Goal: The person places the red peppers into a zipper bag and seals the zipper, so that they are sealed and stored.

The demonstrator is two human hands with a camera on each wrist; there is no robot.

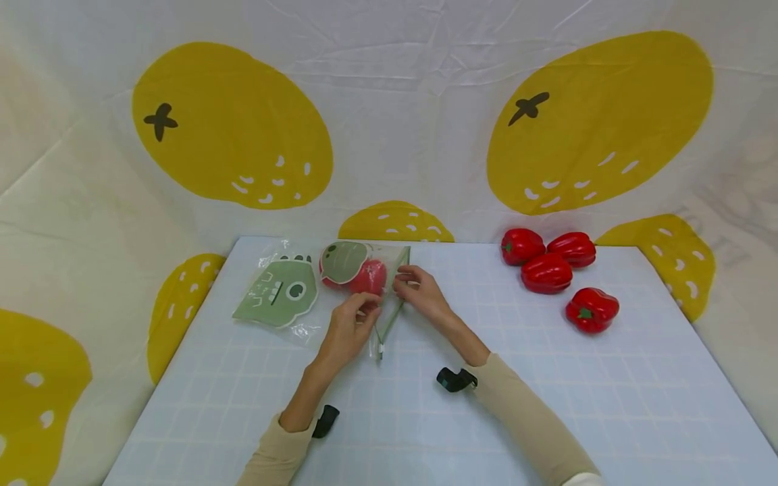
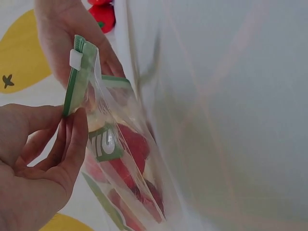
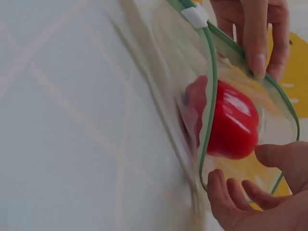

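Liable to fold closed, being a clear bag [image 1: 345, 262] of thin, slick film just left of centre in the head view — propped by the left hand [image 1: 349, 329], pinching its edge, and spread fingers of the right hand [image 1: 424, 297]. After a slip, likely to crumple against glossy, lobed red peppers [image 3: 234, 120] inside — or snag the green rim [image 3: 213, 67] at the hard white slider [image 3: 195, 16].
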